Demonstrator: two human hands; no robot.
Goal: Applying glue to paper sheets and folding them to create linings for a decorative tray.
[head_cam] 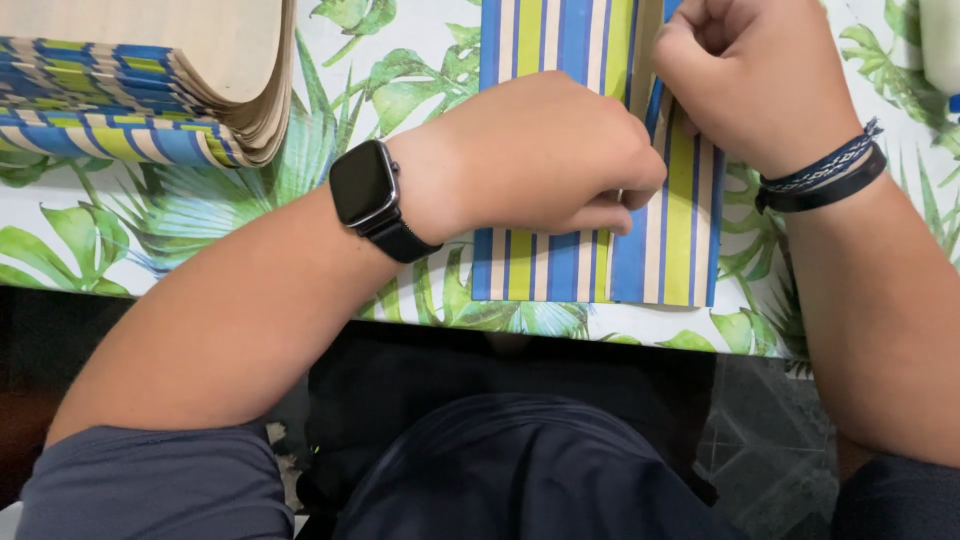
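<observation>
I am pressing my fisted left hand (540,155) and right hand (750,75) onto the striped paper sheet (680,240) at centre frame, creasing its fold. Finished folded pieces (130,90) are stacking up upper left; this one looks half done.

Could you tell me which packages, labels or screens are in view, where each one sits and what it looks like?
Striped paper bag: flat on the leaf-print tablecloth under the left hand and right hand; blue, green, cream stripes.
Stack of bags: upper left, same stripes, tan insides.
Smartwatch: left wrist, dark blank screen.
</observation>
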